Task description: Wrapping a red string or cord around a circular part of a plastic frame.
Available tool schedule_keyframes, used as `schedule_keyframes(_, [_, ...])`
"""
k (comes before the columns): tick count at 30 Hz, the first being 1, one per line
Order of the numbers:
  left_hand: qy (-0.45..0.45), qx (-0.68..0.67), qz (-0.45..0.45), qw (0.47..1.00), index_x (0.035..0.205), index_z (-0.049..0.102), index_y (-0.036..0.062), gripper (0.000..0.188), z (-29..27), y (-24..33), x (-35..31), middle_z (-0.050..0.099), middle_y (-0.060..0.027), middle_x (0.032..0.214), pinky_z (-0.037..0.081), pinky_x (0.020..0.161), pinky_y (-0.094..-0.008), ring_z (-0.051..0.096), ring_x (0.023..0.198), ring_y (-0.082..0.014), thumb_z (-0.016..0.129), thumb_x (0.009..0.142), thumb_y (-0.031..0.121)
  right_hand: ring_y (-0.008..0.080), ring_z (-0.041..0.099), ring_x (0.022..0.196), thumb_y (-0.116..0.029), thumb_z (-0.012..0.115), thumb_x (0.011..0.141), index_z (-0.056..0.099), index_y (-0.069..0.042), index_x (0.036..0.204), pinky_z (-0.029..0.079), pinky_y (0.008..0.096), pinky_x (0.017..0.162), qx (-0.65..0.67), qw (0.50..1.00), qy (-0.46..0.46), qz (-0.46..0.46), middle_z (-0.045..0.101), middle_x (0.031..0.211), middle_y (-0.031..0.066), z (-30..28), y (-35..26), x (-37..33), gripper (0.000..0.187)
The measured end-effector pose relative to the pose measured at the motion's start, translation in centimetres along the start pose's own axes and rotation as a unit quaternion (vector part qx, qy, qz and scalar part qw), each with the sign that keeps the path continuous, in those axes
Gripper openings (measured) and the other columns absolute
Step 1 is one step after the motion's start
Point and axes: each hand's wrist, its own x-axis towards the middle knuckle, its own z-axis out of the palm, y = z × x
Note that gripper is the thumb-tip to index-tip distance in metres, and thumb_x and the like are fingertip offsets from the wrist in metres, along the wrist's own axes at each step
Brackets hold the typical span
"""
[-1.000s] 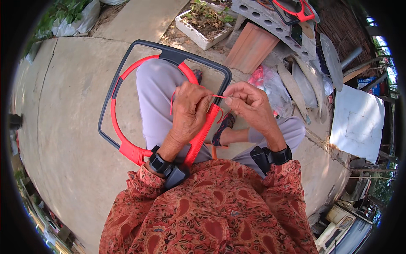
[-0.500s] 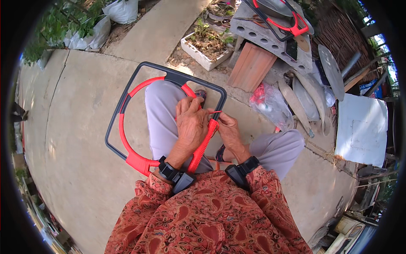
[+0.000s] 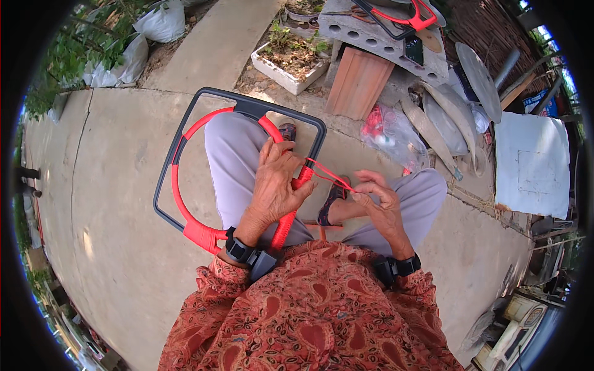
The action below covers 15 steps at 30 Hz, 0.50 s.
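A black rounded-square frame (image 3: 253, 110) with an inner ring (image 3: 176, 191) partly wrapped in red cord rests across my left knee. My left hand (image 3: 272, 185) is bent over the ring's right side, its fingertips hidden beyond the wrapping and its thumb beside the tightly wound red stretch (image 3: 284, 230). From that stretch a loop of thin red cord (image 3: 330, 171) runs to the right. Thumb and forefinger of my right hand (image 3: 383, 207) pinch the cord's far end, the other fingers loosely curled, above my right shin.
A perforated concrete block (image 3: 371, 37) at the top right carries a similar red-and-black frame (image 3: 408, 23). Around it are a terracotta block (image 3: 359, 83), a white planter box (image 3: 281, 71), a clear plastic bag (image 3: 396, 142) and a white panel (image 3: 532, 167). White sacks (image 3: 162, 23) lie at upper left.
My right hand has moved right and slightly down, away from the frame, drawing the red cord out into a longer loop. My left hand stays at the ring.
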Motion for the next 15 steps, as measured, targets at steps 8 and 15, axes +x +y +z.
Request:
schedule_keyframes(8, [-0.020, -0.010, -0.012, 1.000, 0.092, 0.061, 0.0009, 0.035, 0.4, -0.9, -0.4, 0.061, -0.0141, 0.107, 0.028, 0.109, -0.0532, 0.052, 0.114, -0.0319, 0.076, 0.066, 0.017, 0.0237, 0.061, 0.098, -0.019, 0.054, 0.096, 0.051, -0.007, 0.098, 0.044, 0.0450, 0.093, 0.339, 0.930, 0.131, -0.046, 0.064, 0.097, 0.0136, -2.3, -7.4, -2.9, 0.013])
schedule_keyframes(15, [0.041, -0.013, -0.024, 0.999, 0.094, 0.058, 0.0023, 0.035, 0.7, -1.0, -0.3, 0.060, -0.0138, 0.110, 0.029, 0.109, -0.0542, 0.052, 0.115, -0.0332, 0.074, 0.066, 0.015, 0.0067, 0.027, 0.041, -0.024, 0.055, 0.098, 0.044, -0.008, 0.095, 0.033, 0.0268, 0.047, 0.421, 0.901, 0.093, 0.043, 0.030, 0.054, -0.0050, -5.3, -9.2, -5.1, 0.019])
